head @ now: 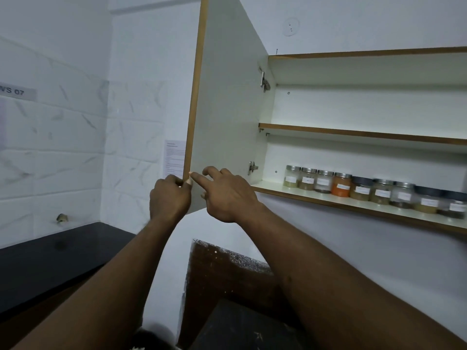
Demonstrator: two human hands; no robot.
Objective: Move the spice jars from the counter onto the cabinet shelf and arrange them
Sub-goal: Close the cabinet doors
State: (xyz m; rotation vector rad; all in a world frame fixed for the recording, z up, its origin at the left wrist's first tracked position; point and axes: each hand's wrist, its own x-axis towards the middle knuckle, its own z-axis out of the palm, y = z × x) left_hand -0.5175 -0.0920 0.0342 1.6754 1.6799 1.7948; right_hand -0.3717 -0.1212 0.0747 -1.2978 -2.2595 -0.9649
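Observation:
Several glass spice jars (374,192) with white labels stand in a row on the lower cabinet shelf (275,190); one holds orange powder (341,185). The cabinet door (227,117) hangs open to the left. My left hand (168,195) grips the door's wooden edge near its bottom corner, fingers curled round it. My right hand (223,195) rests against the door's inner face beside it, index finger stretched toward the edge, other fingers loosely bent.
An upper shelf (366,133) in the cabinet holds nothing visible. A black counter (50,261) runs along the tiled wall at lower left. A brown speckled panel (222,269) stands below my arms. A printed sheet (174,155) is on the wall behind the door.

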